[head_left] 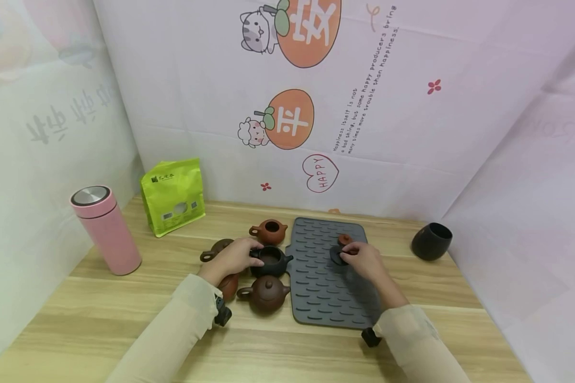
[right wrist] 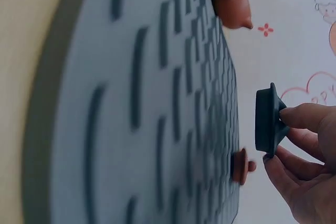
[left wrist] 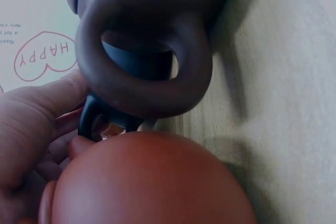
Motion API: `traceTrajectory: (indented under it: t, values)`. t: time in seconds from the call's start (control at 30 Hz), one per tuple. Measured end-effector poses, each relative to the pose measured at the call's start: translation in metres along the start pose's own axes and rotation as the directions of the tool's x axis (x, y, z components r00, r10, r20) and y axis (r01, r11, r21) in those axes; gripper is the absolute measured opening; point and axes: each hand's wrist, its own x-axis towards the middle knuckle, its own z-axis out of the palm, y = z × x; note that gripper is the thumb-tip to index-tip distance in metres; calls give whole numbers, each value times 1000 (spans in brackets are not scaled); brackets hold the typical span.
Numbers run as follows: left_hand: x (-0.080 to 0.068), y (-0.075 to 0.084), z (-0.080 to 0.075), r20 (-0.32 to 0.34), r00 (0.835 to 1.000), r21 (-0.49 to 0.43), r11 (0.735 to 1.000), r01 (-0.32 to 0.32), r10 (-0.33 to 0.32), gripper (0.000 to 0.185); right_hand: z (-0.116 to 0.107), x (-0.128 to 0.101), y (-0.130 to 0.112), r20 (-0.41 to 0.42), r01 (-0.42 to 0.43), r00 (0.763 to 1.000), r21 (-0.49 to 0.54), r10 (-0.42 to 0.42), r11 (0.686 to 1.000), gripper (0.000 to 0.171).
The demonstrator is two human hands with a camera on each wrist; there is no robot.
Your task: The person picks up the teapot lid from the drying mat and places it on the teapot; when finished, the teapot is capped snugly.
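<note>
My left hand (head_left: 232, 259) grips the handle side of a black teapot (head_left: 274, 269), thumb at the rim of its uncovered mouth. Over the grey ridged mat (head_left: 311, 287), my right hand (head_left: 366, 261) pinches a black teapot lid (right wrist: 265, 120) by its knob; the right wrist view shows this lid tilted on edge and raised off the mat. A reddish lid (head_left: 345, 239) lies on the mat just beyond. Close to the left hand are a lidded dark brown teapot (head_left: 268, 296), a lidless reddish teapot (head_left: 274, 233), and a red teapot (left wrist: 152, 182) partly hidden under the wrist.
Another dark brown teapot (head_left: 216, 249) sits behind the left hand, partly covered. A pink thermos (head_left: 107, 234) and a green bag (head_left: 174, 197) stand at the left. On the right is a black cup (head_left: 430, 243). White printed cloth walls surround the wooden table (head_left: 249, 351).
</note>
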Motion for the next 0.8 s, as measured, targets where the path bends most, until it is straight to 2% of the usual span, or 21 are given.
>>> traceTrajectory:
  t: [0.4, 0.57, 0.8]
  values:
    - [-1, 2, 0, -12, 1000, 2, 1000, -13, 13, 40, 19, 3, -53, -18, 68, 998, 15, -68, 998, 13]
    - [-1, 2, 1, -24, 999, 6, 1000, -21, 21, 39, 29, 4, -73, 7, 90, 996, 47, -90, 995, 12]
    - [-2, 1, 0, -14, 1000, -5, 1000, 1, -1, 41, 45, 6, -91, 54, 147, 987, 79, -151, 986, 9]
